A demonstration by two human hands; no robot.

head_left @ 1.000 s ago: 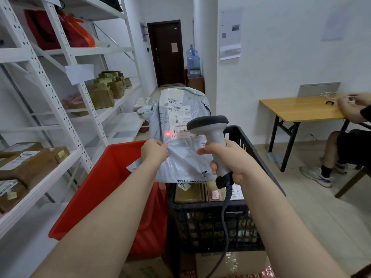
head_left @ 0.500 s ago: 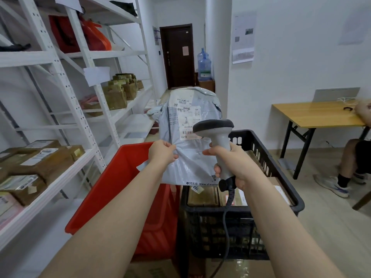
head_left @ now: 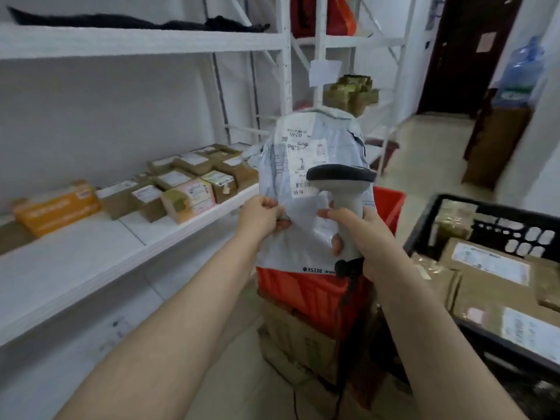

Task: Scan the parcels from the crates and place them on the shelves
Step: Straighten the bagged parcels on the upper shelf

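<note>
Several taped parcels (head_left: 188,184) — white shelf (head_left: 75,247), beige floor (head_left: 424,153)

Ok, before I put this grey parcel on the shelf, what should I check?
1. Left hand grip on grey parcel: ok, pinches its left edge.
2. Right hand on scanner: ok, wrapped round the handle.
3. Scan registered: cannot tell; no red dot shows on the label.
4. Shelf room: ok, bare board beside the brown boxes.
</note>
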